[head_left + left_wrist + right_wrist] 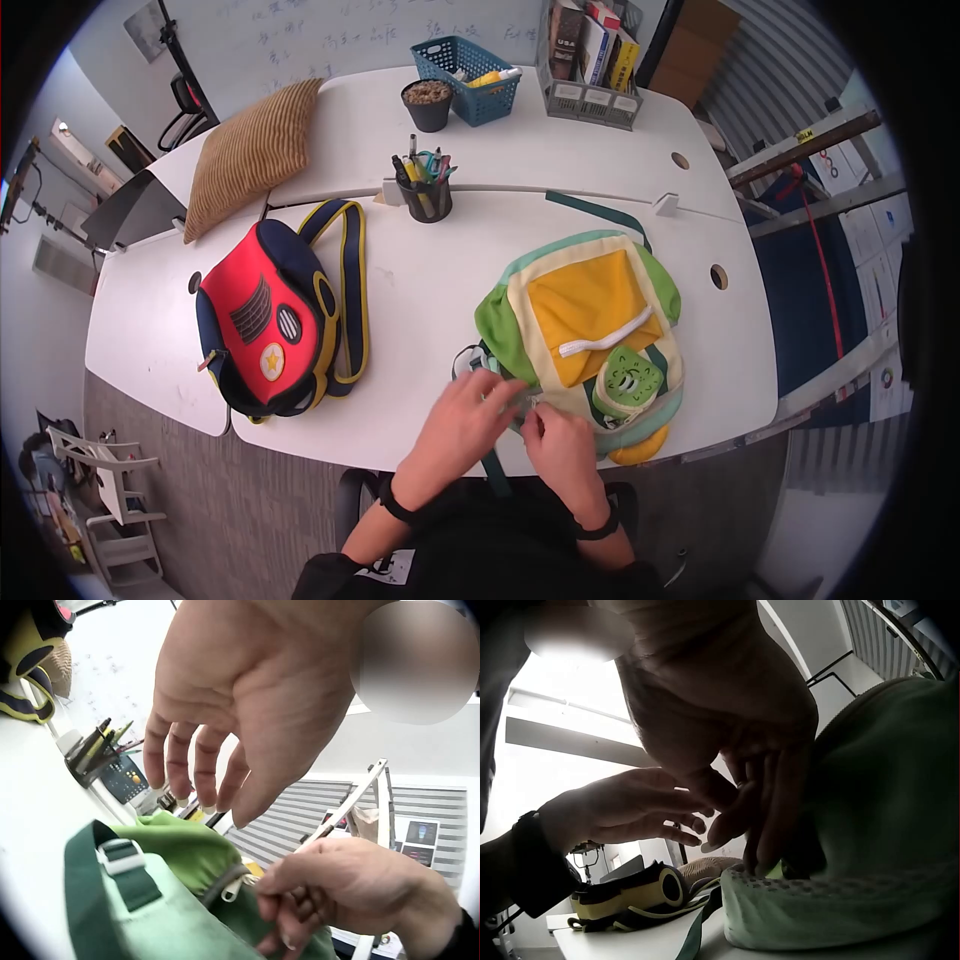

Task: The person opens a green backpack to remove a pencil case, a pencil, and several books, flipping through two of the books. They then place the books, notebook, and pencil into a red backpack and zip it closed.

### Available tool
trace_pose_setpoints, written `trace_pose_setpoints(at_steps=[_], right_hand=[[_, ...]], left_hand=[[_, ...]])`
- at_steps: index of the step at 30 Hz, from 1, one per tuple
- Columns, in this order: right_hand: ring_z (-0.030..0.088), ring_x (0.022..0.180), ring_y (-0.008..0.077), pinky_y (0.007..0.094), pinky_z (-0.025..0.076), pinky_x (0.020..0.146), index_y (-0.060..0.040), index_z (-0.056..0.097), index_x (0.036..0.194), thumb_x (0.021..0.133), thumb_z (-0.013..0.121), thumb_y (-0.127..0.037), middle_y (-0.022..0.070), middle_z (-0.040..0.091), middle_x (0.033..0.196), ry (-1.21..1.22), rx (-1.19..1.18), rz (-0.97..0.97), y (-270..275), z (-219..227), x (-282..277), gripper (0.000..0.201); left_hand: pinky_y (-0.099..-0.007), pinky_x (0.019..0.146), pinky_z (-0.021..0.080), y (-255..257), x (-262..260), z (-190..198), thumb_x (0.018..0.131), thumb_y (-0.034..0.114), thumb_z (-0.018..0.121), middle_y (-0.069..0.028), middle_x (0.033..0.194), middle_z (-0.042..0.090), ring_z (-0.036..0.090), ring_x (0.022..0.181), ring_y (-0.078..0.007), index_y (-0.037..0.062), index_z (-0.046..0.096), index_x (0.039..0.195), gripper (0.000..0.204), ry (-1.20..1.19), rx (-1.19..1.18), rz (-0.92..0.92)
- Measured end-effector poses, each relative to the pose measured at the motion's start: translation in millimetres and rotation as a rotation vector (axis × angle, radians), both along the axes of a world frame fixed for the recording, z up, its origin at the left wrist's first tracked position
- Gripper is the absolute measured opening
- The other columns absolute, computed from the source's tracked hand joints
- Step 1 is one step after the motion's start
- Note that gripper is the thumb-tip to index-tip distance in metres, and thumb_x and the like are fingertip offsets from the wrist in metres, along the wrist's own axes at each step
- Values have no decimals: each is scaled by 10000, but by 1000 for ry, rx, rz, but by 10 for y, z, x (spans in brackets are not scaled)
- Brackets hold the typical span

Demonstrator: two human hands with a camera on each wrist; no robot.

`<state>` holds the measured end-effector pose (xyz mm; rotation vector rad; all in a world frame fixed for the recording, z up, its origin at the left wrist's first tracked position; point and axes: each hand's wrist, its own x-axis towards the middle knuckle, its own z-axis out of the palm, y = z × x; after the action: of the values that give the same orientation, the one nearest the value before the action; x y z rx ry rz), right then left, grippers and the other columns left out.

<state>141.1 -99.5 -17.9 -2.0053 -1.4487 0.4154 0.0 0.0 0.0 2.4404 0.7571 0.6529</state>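
A green, yellow and cream child's backpack (600, 270) lies on the white table at the right. Its mint panel (172, 915) carries a dark green strap with a white buckle (121, 857). At the bag's near left edge my right hand (565, 455) pinches the edge of the backpack beside the zipper, thumb against curled fingers. A white zipper pull (232, 889) hangs just beside those fingertips. My left hand (455, 425) hovers over the bag's left side, fingers loosely bent and holding nothing. A green cartoon-faced pouch (628, 383) sits on the bag's front.
A red and navy backpack (285, 325) stands to the left on the table. Farther back are a pen holder (430, 195), a potted plant (428, 108), a blue basket (485, 105), a tan corduroy cushion (255, 150) and a grey book bin (590, 100).
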Motion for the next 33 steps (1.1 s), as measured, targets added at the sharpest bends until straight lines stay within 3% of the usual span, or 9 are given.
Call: trace_pose_setpoints(at_steps=[3, 6, 21, 24, 33], right_hand=[[643, 689, 423, 482, 503, 608, -6, 643, 843, 884, 642, -121, 216, 652, 731, 28, -9, 1, -42, -12, 19, 122], [644, 683, 415, 478, 503, 602, -6, 641, 854, 892, 639, -128, 212, 648, 723, 2, -39, 14, -76, 48, 51, 128], [635, 602, 391, 465, 509, 556, -34, 629, 709, 839, 651, -139, 187, 625, 640, -62, -144, 8, -382, 287, 182, 168], [627, 607, 392, 463, 496, 554, -37, 626, 713, 841, 656, -140, 183, 611, 631, 13, -178, 27, -525, 406, 302, 166], [634, 616, 379, 449, 503, 578, -11, 623, 719, 834, 670, -118, 186, 620, 654, 120, -161, 66, -480, 506, 262, 163]], left_hand=[[-366, 794, 500, -69, 51, -97, 815, 91, 678, -52, 989, 568, 596, 910, -257, 164, 649, 1208, 401, 91, 38, -125], [-362, 796, 485, -99, 152, -119, 832, 77, 615, -58, 997, 557, 592, 900, -251, 133, 630, 1230, 403, 82, 11, -163], [-345, 657, 531, -57, 321, -228, 760, 102, 731, 3, 813, 567, 622, 749, -197, 201, 728, 942, 207, 35, 58, -9], [-356, 663, 517, -42, 293, -187, 760, 93, 716, 3, 834, 566, 625, 765, -198, 155, 686, 950, 203, 50, 63, -33], [-379, 776, 522, -106, 193, 76, 788, 108, 734, -25, 941, 627, 616, 886, -256, 99, 636, 940, 182, -3, 29, -305]])
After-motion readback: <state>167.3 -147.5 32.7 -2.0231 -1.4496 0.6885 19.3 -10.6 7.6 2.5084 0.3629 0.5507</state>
